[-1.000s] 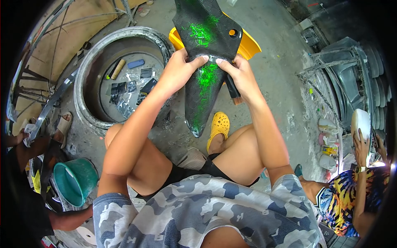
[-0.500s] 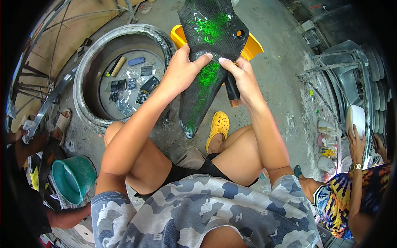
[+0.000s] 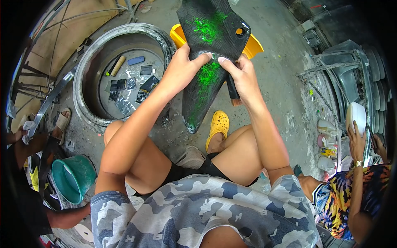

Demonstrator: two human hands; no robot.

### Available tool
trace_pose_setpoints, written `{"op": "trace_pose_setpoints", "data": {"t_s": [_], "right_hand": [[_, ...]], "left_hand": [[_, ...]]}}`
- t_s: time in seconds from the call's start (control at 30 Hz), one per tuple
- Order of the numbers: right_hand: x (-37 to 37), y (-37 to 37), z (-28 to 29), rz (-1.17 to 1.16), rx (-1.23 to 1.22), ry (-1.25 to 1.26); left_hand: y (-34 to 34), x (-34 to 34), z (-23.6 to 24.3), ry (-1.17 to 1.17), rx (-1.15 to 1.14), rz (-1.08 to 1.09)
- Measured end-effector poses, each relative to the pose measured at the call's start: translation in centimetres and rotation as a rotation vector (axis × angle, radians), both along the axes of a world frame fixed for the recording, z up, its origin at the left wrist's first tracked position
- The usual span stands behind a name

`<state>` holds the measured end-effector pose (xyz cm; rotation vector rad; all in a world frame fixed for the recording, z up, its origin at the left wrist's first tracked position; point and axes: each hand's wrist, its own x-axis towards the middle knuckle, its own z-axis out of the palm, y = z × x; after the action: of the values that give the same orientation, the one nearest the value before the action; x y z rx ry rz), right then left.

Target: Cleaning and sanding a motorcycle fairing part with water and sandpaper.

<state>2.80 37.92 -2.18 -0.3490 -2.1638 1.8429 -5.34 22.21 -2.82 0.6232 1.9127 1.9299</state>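
Note:
Both hands hold up a black panel [image 3: 197, 97] with a woven, carbon-fibre look. Green flecks run down its middle, a round hole sits near its right edge, and its lower end narrows to a point. My left hand [image 3: 182, 68] grips the left edge, thumb pressed on the face near the narrow middle. On the opposite edge, my right hand [image 3: 244, 76] is closed with its thumb on the face beside the other thumb. A brush [image 3: 235, 99] with a dark handle and brown bristles hangs down from under the right hand. Fingers behind the panel are hidden.
Behind the panel is a yellow curved part [image 3: 253, 46]. A large round tub [image 3: 80, 78] at left holds black pieces, a blue block [image 3: 136, 60] and a tan roll [image 3: 118, 66]. A green bucket [image 3: 84, 175] stands lower left. Two people work at the sides; the right one holds a white piece [image 3: 356, 117].
The panel has tilted slightly: its pointed lower end has moved a little up and right. Both hands keep their grip. The person at right has shifted the white piece slightly.

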Motion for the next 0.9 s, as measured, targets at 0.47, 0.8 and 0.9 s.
{"op": "trace_pose_setpoints", "data": {"t_s": [0.47, 0.8, 0.9], "right_hand": [[0.3, -0.1, 0.4, -0.035, 0.126, 0.03], [0.8, -1.0, 1.7, -0.04, 0.286, 0.091], [0.9, -1.0, 1.9, -0.052, 0.321, 0.084]], "left_hand": [[0.2, -0.1, -0.2, -0.076, 0.073, -0.054], [-0.2, 0.1, 0.1, -0.093, 0.112, -0.085], [0.0, 0.4, 0.6, -0.115, 0.13, -0.084]]}}
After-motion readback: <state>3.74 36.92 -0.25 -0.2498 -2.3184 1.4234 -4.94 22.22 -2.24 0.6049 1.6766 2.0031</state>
